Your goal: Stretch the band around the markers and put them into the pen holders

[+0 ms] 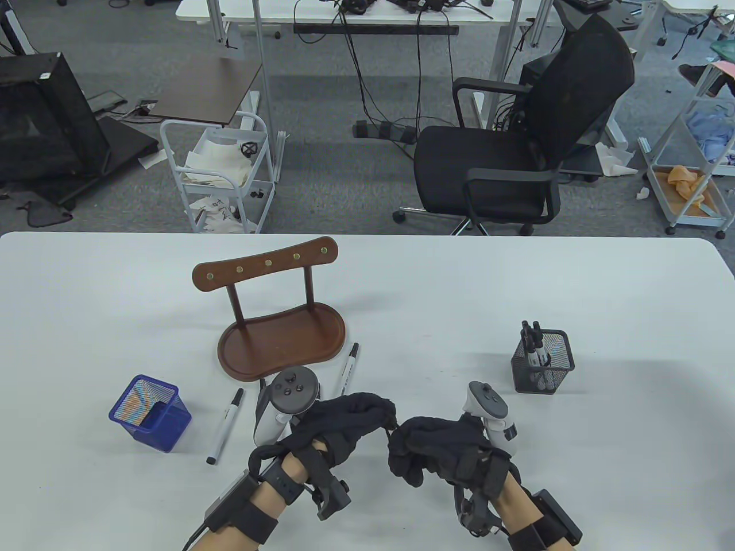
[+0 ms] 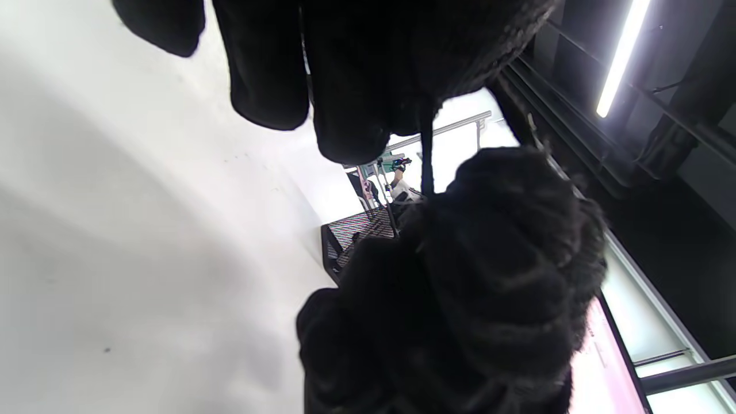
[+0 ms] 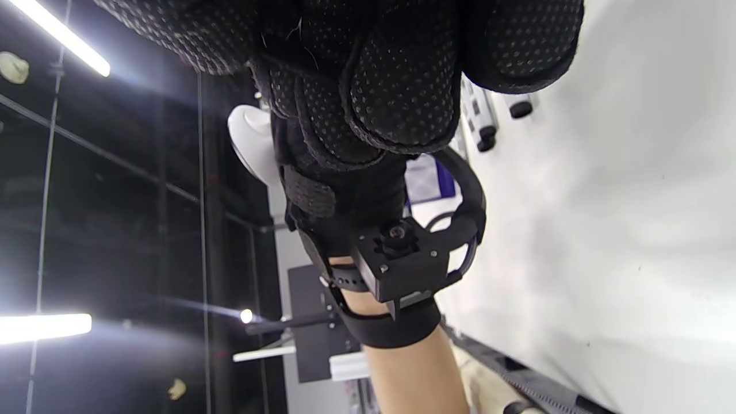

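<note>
Spreading across the lower half of the table view, the wide white counter [image 1: 517,275] carries everything, largest first: a brown wooden stand with a curved top rail and oval base [image 1: 281,344], then a blue mesh pen holder [image 1: 150,412] near the left, and a black mesh pen holder [image 1: 543,361] to the right with several black-capped markers already standing in it. Two loose white markers with black caps lie on the counter, one [image 1: 225,426] just beside the blue holder, the other [image 1: 349,367] by the stand's base.

Both hands meet low at the centre, well clear of the markers. The left hand [image 1: 339,425] and right hand [image 1: 436,447] each have fingers curled, pinching a thin dark elastic band [image 2: 426,149] drawn taut between them; it shows as a short strand in the left wrist view.

My judgement is that the band is being opened before any marker is gathered. To do it well, keep the loop wide and even, untwisted, then collect the markers together so the band slips over their ends.
</note>
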`<action>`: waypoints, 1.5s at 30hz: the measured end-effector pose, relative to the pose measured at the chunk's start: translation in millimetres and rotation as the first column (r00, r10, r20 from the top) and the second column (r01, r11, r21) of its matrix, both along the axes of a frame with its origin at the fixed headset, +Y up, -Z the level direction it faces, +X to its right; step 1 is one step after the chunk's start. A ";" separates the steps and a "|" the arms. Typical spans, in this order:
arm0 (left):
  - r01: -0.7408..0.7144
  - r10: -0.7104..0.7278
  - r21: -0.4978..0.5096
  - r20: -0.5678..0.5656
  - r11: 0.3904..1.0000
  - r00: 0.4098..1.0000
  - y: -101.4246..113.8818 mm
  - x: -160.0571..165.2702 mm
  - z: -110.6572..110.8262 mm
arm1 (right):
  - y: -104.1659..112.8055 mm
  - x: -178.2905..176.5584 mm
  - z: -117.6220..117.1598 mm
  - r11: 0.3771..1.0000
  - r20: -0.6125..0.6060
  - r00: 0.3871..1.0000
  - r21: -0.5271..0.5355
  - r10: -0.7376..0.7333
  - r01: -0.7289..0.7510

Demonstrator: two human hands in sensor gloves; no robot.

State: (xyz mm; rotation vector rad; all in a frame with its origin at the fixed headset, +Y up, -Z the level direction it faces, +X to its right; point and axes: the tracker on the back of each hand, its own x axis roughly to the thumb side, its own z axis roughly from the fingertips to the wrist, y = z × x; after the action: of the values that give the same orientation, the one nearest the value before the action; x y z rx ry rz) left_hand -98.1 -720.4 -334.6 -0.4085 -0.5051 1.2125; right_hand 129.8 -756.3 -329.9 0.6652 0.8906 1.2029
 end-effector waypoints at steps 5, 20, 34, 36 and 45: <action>-0.007 0.002 0.121 0.045 0.993 0.999 17.1 9.3 4.8 | -8.3 -2.4 -3.5 0.995 -0.040 0.999 -0.104 -0.018 0.014; 0.061 -0.063 0.076 0.015 0.995 0.998 13.2 15.1 -11.1 | 14.2 2.6 -1.6 0.932 0.075 0.941 0.135 0.329 -0.337; 0.009 -0.011 0.025 0.112 1.000 0.994 4.3 10.4 -4.1 | 15.6 13.9 -3.6 0.984 0.054 0.991 0.122 0.120 -0.126; 0.035 -0.039 0.039 0.093 0.999 0.995 6.4 8.8 -3.4 | 15.1 13.8 -3.1 0.983 0.066 0.990 0.127 0.128 -0.135; 0.267 -0.258 0.165 -0.076 0.949 0.963 25.1 -18.4 -4.6 | 13.5 24.1 -4.6 0.950 0.181 0.954 0.159 0.238 -0.267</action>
State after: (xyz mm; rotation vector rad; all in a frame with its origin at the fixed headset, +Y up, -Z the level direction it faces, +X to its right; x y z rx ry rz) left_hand -116.4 -695.4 -339.2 -0.2830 -0.4894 0.9112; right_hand 154.0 -742.8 -334.5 0.6017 0.7520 1.5613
